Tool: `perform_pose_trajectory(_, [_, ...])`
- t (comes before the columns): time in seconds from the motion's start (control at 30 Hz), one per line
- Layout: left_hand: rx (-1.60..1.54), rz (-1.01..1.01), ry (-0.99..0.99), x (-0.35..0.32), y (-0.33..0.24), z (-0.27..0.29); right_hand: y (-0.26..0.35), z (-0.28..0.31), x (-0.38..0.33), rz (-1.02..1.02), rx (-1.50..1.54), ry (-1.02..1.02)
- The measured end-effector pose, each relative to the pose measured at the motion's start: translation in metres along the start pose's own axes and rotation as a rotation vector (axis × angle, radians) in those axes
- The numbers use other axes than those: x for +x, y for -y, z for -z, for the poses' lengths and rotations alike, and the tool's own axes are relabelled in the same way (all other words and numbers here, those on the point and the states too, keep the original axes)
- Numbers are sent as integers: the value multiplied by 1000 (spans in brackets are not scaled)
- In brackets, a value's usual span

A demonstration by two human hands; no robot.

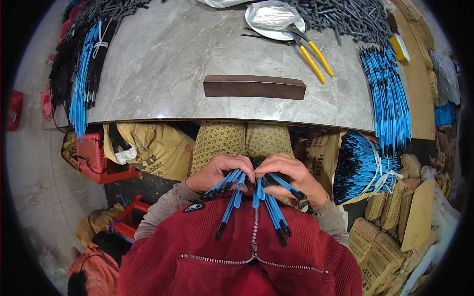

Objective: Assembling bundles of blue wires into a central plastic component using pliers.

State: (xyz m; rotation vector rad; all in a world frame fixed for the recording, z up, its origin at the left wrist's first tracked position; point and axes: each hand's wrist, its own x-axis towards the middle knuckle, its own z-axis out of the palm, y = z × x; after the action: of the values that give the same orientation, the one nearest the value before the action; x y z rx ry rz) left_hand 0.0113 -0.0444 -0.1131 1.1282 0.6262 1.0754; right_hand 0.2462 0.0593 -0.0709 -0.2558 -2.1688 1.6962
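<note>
Above my lap, close to my chest, both hands are curled round thin blue sticks with black ends. My left hand point(212, 171) grips one cluster of blue sticks point(228, 213), which fans down and to the left. Another cluster of blue sticks point(271, 209) spreads from my right hand point(295, 173), with one stick angled out to the right. The fingertips of the two hands nearly meet in the middle. Their far ends and the exact finger holds are hidden behind my hands.
On the grey marbled table point(163, 64) lie a dark brown bar point(254, 87), yellow-handled pliers point(312, 55), a white plate point(254, 22) and a heap of dark grey pieces point(340, 17). Blue stick bundles point(387, 93) hang over its right edge. A sack of blue sticks point(363, 165) stands below.
</note>
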Motion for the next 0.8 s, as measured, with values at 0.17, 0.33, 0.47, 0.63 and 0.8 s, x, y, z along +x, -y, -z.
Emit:
perform_pose_trajectory(0.17, [-24, 27, 32, -4, 3, 3, -1, -5, 6, 27, -16, -33])
perform_pose_trajectory(0.33, [-92, 86, 2, -4, 1, 3, -8, -5, 6, 52, -40, -35])
perform_pose_trajectory(0.47, [-114, 131, 6, -3, 1, 4, -6, -4, 10, 105, -94, -20])
perform_pose_trajectory(0.63, [-94, 99, 31, -6, 5, 7, 0, -2, 18, 193, -253, 39])
perform_pose_trajectory(0.8, [-100, 114, -2, -2, -1, 4, -5, -4, 21, 130, -137, 20])
